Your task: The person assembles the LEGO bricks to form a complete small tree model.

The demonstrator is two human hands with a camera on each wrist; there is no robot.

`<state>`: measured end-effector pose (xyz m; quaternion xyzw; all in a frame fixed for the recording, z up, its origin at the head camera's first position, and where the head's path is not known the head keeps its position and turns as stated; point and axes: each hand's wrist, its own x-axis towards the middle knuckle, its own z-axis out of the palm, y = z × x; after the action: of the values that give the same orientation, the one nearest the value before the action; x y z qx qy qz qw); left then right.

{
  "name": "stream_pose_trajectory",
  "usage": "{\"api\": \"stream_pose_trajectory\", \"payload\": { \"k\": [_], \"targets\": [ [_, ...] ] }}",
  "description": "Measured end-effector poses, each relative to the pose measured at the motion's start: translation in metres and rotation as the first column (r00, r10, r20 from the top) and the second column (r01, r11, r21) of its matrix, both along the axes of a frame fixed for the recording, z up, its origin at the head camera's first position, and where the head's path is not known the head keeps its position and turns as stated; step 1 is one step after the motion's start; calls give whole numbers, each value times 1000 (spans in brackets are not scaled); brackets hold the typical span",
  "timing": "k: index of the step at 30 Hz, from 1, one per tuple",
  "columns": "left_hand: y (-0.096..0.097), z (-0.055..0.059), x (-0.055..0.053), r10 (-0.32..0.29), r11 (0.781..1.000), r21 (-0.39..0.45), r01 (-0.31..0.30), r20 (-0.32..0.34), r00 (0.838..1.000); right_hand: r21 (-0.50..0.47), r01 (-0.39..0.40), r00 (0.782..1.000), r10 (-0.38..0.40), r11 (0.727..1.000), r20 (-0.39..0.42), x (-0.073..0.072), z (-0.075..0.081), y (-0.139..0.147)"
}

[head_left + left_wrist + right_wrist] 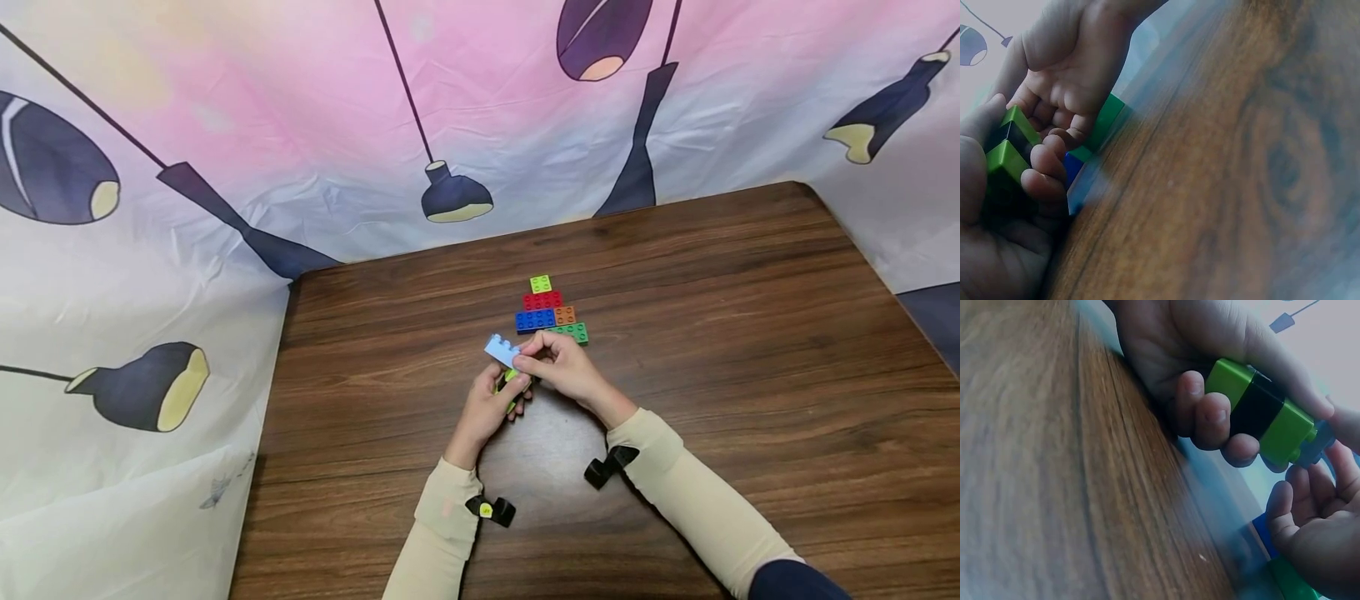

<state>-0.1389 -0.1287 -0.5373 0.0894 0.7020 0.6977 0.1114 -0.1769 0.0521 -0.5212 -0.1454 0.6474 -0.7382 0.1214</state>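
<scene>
My left hand grips a short stack of toy building bricks, lime green at both ends with black between. Its fingers curl round the stack's sides, clearly seen in the right wrist view. With thumb and fingers, my right hand pinches a light blue brick, its studs facing up and away. The blue brick is at the studded end of the stack; whether the two are joined I cannot tell. Both hands are above the wooden table, just in front of the laid-out bricks.
Beyond the hands, bricks lie in rows on the table: a lime brick farthest, then a red brick, a blue brick beside an orange brick, and a partly hidden green brick. A patterned cloth hangs behind.
</scene>
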Motion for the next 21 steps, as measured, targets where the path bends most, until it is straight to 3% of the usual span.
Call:
{"api": "stream_pose_trajectory", "payload": {
  "k": [7,11,13,15,17,19,21],
  "targets": [
    [2,-1,-1,16,1000,6,-16,1,1000,27,-15,1000,15,1000,13,-3,2,4],
    [5,0,-3,-5,999,36,5,15,1000,147,-39,995,53,988,-89,-12,11,18],
    [5,0,-4,-14,998,54,13,25,1000,232,-1,981,46,973,-187,-16,15,27],
    [6,0,-4,-13,998,65,11,39,999,332,86,955,17,939,-295,-19,19,37],
    [5,1,-4,-11,997,72,8,49,999,418,191,922,-17,888,-386,-22,20,46],
    [5,1,-4,-10,997,74,5,59,998,485,274,897,-39,830,-440,-24,20,54],
    [4,1,-3,-9,997,75,5,63,998,532,305,888,-34,790,-458,-26,18,58]
  ]
}}
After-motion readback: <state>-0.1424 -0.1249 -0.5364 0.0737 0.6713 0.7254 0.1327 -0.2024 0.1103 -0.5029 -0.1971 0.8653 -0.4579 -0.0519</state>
